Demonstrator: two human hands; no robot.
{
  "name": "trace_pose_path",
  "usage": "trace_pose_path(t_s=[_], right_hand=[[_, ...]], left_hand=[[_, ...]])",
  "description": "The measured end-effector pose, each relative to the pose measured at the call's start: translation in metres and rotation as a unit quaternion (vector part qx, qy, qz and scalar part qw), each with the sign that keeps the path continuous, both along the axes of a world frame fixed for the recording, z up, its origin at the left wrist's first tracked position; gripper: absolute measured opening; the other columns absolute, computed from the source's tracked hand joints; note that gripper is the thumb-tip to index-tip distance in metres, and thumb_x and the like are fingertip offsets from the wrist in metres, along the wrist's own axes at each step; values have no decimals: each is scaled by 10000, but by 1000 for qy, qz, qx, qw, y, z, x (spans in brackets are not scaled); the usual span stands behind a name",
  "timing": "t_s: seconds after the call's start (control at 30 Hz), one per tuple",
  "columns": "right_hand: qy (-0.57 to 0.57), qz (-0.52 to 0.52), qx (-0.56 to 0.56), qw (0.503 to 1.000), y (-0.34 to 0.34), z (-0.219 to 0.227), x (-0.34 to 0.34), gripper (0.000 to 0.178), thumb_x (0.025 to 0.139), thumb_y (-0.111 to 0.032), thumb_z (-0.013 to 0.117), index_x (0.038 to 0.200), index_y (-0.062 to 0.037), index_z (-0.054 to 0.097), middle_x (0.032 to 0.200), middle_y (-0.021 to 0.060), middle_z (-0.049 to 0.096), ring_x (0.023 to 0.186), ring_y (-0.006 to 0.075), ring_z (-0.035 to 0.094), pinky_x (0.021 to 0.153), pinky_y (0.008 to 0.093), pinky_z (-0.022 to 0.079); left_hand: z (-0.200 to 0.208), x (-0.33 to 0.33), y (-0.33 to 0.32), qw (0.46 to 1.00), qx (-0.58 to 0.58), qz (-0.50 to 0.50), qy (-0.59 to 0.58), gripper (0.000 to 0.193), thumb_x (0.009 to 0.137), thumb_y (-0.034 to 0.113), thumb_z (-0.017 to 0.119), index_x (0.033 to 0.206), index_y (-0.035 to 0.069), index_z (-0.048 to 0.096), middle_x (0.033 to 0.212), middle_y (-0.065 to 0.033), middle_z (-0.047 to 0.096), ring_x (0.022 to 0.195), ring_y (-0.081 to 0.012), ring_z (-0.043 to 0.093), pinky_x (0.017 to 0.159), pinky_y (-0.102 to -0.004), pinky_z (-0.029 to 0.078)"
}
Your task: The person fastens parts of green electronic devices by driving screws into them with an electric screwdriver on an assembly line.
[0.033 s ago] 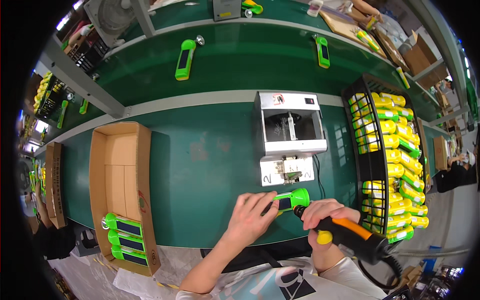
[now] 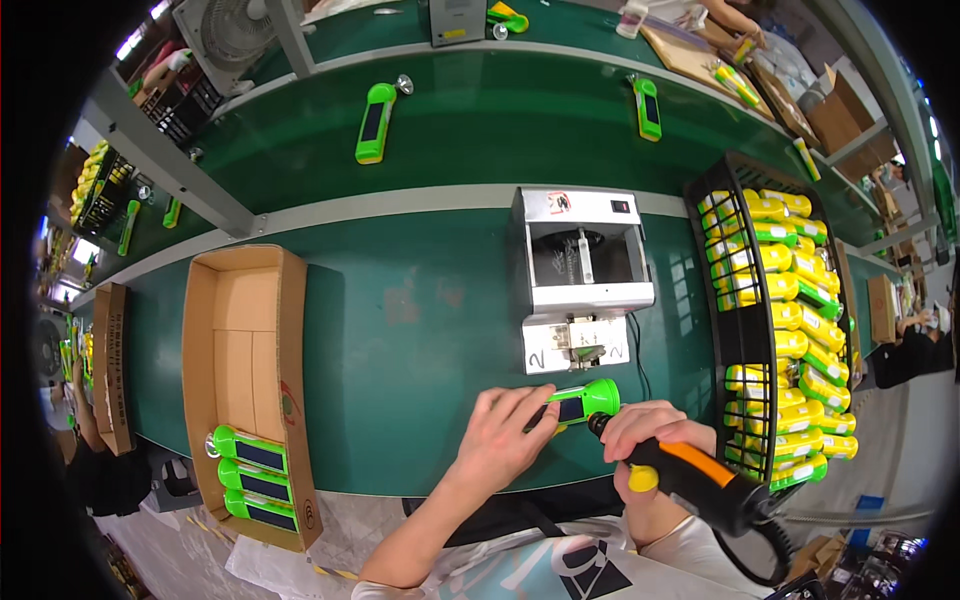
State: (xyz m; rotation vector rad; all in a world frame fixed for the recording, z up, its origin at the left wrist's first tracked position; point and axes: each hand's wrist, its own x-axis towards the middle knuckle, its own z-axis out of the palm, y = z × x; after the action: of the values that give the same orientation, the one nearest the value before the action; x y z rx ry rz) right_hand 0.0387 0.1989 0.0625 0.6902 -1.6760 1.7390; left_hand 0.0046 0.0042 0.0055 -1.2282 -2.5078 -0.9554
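My left hand (image 2: 507, 430) is closed round a green flashlight (image 2: 575, 404) with a dark solar panel on its side, held low over the front edge of the bench. My right hand (image 2: 645, 432) grips a black and orange electric screwdriver (image 2: 700, 478) with a yellow button, its cord trailing at the lower right. The screwdriver's nose points at the flashlight's green head; the bit's tip is too small to make out. Just beyond the flashlight stands a silver box-shaped machine (image 2: 590, 297) with a white plate and a small metal fixture (image 2: 587, 352) at its front.
On the left, a long cardboard box (image 2: 292, 390) holds several green flashlights (image 2: 255, 487). A black wire basket (image 2: 742, 322) full of yellow and green flashlights (image 2: 800, 345) stands on the right. Beyond a metal rail, two flashlights (image 2: 375, 124) lie on a green surface. Other people work farther off.
The picture has shifted very slightly. Both hands keep the same hold, with the flashlight and screwdriver in nearly the same place.
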Motion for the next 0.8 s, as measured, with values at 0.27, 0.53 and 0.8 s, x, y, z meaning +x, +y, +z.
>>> trace_pose_path(t_s=[0.27, 0.53, 0.8], right_hand=[[7, 17, 23, 1000, 5, -3, -4, 465, 973, -326, 771, 1151, -71, 424, 756, 84, 624, 532, 169, 616, 507, 322, 554], [-79, -74, -4, 994, -5, -7, 11, 545, 976, -366, 763, 1267, -92, 393, 783, 70, 586, 585, 179, 606, 545, 339, 543], [-32, -93, -159, 982, -4, 52, 10, 396, 1020, -362, 682, 1267, -106, 509, 657, 88, 605, 459, 232, 591, 504, 400, 552]], left_hand=[[6, -1, -2, 1000, -16, 1, 15, 309, 844, 150, 801, 1124, 77, 691, 1309, -57, 674, 1115, -227, 652, 936, -422, 481], [1, 1, -2, 999, -30, 7, 21, 293, 854, 145, 776, 1127, 78, 693, 1305, -59, 674, 1109, -232, 651, 922, -424, 480], [6, 1, 0, 999, -36, 7, 5, 326, 838, 146, 789, 1143, 77, 695, 1342, -78, 665, 1167, -245, 639, 958, -433, 486]])
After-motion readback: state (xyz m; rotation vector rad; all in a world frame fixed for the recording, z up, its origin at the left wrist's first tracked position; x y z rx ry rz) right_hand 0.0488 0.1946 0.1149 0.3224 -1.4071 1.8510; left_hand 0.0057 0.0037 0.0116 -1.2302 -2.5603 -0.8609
